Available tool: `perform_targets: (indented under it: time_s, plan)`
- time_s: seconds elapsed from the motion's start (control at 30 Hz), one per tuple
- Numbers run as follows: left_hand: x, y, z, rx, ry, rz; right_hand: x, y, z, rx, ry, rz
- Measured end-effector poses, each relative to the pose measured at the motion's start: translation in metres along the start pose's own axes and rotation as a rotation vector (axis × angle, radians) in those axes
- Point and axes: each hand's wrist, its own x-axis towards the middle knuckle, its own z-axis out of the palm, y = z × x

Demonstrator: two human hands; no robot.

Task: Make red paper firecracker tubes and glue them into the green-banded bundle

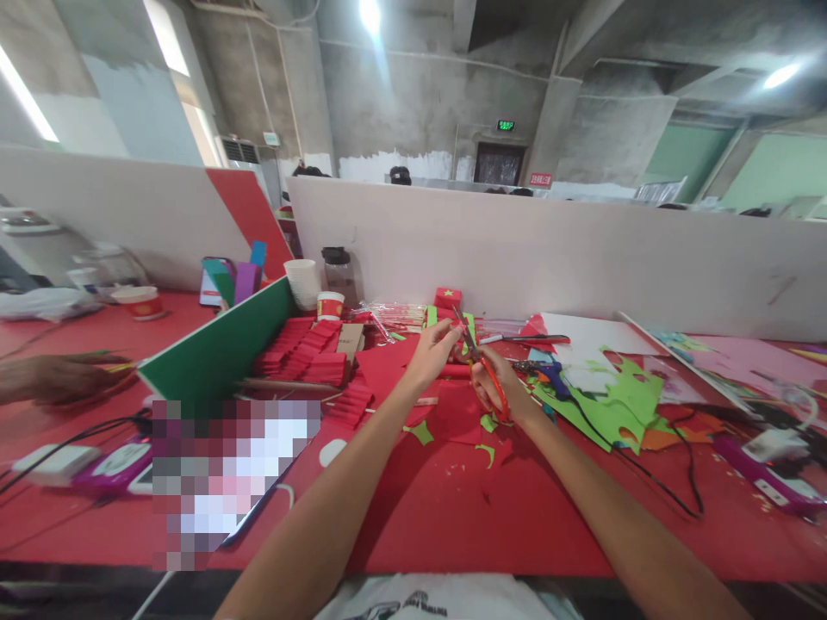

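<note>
My right hand (497, 383) is closed round the orange handles of a pair of scissors (481, 366), whose blades point up and away from me. My left hand (432, 346) pinches a small piece of green paper (468, 330) at the blades. Both hands hover over the red table (452, 499). Small green scraps (421, 432) lie on the table below my hands. A red box with a green star (447, 299) stands just behind them.
Stacks of folded red paper (310, 355) lie beside a green board (220, 349) on the left. Cut green sheets (613, 400), a glue gun (543, 370), a black cable (665, 482) and pink paper lie at right. Cups (302, 282) stand by a white partition (581, 258). Another person's hand (58, 377) rests far left.
</note>
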Motion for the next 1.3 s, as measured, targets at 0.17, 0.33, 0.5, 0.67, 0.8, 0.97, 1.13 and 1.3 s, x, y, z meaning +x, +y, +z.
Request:
perform_targets:
  time_s: [0.17,0.33,0.5,0.67,0.8,0.97,1.13,1.3]
  plan:
    - [-0.001,-0.001,0.001,0.01,-0.003,0.021,0.0,-0.001,0.002,0.014,0.042,-0.017]
    - [-0.001,-0.001,0.0,0.037,-0.053,0.032,0.002,-0.007,0.0,0.037,0.109,-0.025]
    - [-0.004,0.0,-0.002,0.19,-0.203,0.002,0.006,-0.01,-0.006,0.047,0.253,-0.085]
    - [-0.007,0.0,0.0,0.233,-0.276,-0.025,0.009,-0.01,-0.012,0.042,0.318,-0.121]
    - [-0.006,-0.002,0.0,0.239,-0.28,-0.034,0.009,-0.01,-0.013,0.048,0.319,-0.134]
    - [-0.004,-0.005,-0.001,0.225,-0.26,-0.014,0.009,-0.009,-0.012,0.049,0.283,-0.124]
    - [-0.004,-0.006,-0.002,0.231,-0.283,-0.028,0.01,-0.007,-0.012,0.058,0.305,-0.113]
    - [-0.005,-0.003,-0.001,0.212,-0.273,-0.014,0.011,-0.004,-0.014,0.101,0.314,-0.097]
